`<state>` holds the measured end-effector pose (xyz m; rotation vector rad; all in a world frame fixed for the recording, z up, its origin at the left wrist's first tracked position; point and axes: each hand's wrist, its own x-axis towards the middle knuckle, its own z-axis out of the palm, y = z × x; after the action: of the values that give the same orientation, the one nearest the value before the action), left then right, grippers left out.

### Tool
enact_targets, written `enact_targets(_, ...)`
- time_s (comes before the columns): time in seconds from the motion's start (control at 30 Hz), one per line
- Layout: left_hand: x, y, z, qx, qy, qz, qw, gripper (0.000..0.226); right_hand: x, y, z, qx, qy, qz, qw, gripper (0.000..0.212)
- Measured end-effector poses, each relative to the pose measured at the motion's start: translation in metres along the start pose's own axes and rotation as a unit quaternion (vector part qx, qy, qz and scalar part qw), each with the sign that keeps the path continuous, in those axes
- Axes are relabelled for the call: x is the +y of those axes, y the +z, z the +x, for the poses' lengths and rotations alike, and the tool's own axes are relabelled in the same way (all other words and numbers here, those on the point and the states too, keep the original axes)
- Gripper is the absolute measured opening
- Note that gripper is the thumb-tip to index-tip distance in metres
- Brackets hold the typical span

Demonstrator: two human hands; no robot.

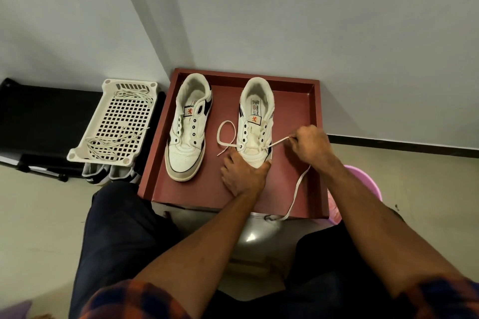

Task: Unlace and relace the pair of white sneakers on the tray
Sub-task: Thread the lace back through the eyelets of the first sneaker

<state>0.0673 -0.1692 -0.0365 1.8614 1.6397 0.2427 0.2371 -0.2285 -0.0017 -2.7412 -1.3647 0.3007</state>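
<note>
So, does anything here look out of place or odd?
Yes: the lace that the right hand pinches trails over the tray's near rim and hangs off it. The left hand grips the right sneaker; the left sneaker has no lace yet.

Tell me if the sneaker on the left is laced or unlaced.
Unlaced. The left sneaker shows bare eyelets all the way up, with no lace through any of them.
</note>
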Motion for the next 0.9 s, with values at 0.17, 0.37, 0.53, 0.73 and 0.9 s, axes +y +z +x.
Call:
enact_targets(0.17,0.0,0.0,0.0,0.003,0.0,0.002,1.0,0.107,-0.018,0.002,-0.016,0.012,-0.073,0.029,0.997,0.032)
enact_targets(0.37,-0.001,0.002,-0.001,0.008,0.001,-0.003,1.0,0.106,-0.028,0.007,-0.024,0.043,-0.139,0.043,0.988,0.023)
enact_targets(0.53,0.0,0.0,-0.002,0.006,0.005,0.007,1.0,0.107,-0.009,0.005,-0.013,0.029,-0.079,0.01,0.996,0.03)
enact_targets(0.73,0.0,-0.001,-0.002,0.002,-0.001,0.006,1.0,0.103,0.007,-0.01,-0.004,0.011,0.03,0.007,0.999,0.022)
enact_targets(0.9,0.0,0.001,-0.001,0.002,0.001,0.003,1.0,0.101,-0.023,-0.008,-0.015,0.0,-0.09,0.045,0.995,0.037)
